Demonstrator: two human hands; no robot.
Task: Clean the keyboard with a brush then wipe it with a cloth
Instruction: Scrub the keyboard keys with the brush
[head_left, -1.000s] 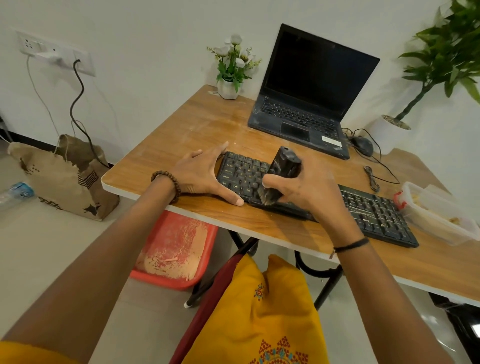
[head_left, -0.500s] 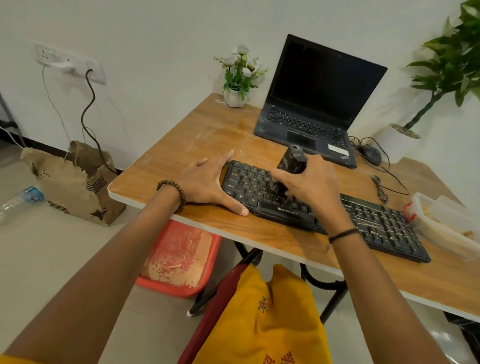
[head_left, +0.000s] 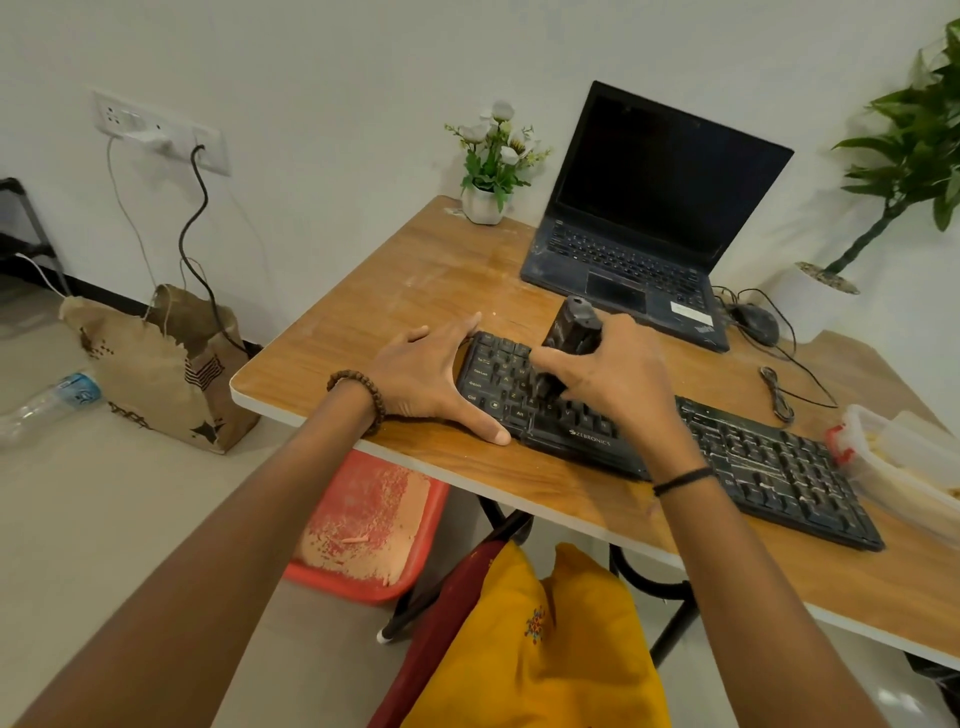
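Note:
A black keyboard (head_left: 753, 457) lies slanted along the front of the wooden table (head_left: 395, 291). My right hand (head_left: 618, 379) grips a dark brush (head_left: 569, 332) by its handle, bristles down on the keys of the keyboard's left part. My left hand (head_left: 426, 374) rests flat on the table with fingers spread, thumb and forefinger bracing the keyboard's left end. No cloth is visible.
An open black laptop (head_left: 639, 249) stands behind the keyboard, with a mouse (head_left: 756, 322) and cable to its right. A small flower pot (head_left: 485, 202) sits at the back, a plastic box (head_left: 904, 462) at the right edge. A red tub (head_left: 363, 525) and paper bag (head_left: 156, 364) are on the floor.
The brush has moved from the keyboard's front edge back onto the keys and slightly farther away. My left hand stays at the keyboard's left end.

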